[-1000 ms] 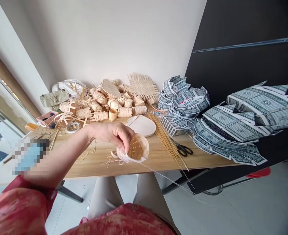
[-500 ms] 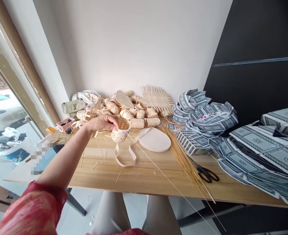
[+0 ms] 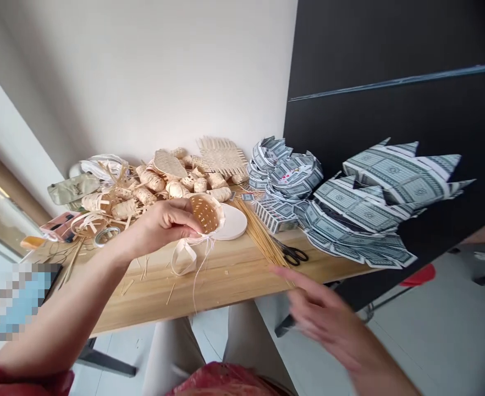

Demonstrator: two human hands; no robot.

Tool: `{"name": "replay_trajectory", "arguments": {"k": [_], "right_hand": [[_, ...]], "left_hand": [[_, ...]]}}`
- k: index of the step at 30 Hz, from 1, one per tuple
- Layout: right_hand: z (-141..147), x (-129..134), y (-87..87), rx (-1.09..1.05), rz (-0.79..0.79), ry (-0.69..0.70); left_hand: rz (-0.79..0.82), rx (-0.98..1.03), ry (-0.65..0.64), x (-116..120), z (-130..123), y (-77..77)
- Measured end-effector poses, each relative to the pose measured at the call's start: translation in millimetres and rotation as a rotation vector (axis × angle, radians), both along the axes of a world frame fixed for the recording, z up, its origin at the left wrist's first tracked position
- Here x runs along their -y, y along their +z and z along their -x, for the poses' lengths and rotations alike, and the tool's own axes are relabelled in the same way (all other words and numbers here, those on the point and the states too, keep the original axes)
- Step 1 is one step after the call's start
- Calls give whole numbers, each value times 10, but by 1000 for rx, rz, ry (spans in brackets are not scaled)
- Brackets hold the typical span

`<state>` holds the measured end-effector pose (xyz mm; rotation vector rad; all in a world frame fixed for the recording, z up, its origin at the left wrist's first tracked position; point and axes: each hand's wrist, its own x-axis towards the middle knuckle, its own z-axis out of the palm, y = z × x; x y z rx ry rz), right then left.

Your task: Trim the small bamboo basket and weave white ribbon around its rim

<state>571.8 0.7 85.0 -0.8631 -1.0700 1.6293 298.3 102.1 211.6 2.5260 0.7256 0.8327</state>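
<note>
My left hand (image 3: 169, 223) pinches the rim of a small woven basket (image 3: 207, 213), its opening tilted toward me. A white thread (image 3: 196, 283) hangs slack from a knot-like bunch at the basket's rim, below my fingertips. Just under the basket, a pale flat strip (image 3: 183, 258) forms a loop over the table. My right hand (image 3: 317, 313), slightly blurred, is apart from the basket, in front of the table's near edge. Its index finger stretches out while the other fingers curl in; whatever they hold, if anything, is hidden.
Behind the basket lies a pale coil of strip (image 3: 233, 223). Thin bamboo sticks (image 3: 259, 234) and black scissors (image 3: 294, 254) are to its right. Folded-card pieces (image 3: 362, 220) crowd the right side. Woven pieces (image 3: 152, 179) pile up along the wall. A pixelated device (image 3: 23, 302) sits left.
My right hand has come into view from the lower right. The thread, taut before, now hangs loose. The basket is nearer and more tilted, and the view has swung right.
</note>
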Motion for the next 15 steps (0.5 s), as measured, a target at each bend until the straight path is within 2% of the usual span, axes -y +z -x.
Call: {"name": "replay_trajectory", "arguments": {"k": [2,4,5,7,9,15], "right_hand": [[309,-190,10,-176,33,206],[601,-303,34,-249,46,367],[708,-324,48,-263,31,418],[802,-312,81,-269,-20,399],[736,-285,131,-254,-92,235],[120,-383,418,-95,-299,-554]], "left_hand": [[-57,-14,-13,84,-89,-14],[-87,-23,-32,125,-135,-37],[-92,-23,-31,129,-142,-51],[-79,-17,-17,109,-130,-82],[-24,-16,-14,66,-100,-111],[146,-72,-166,-63,-32,-162]]}}
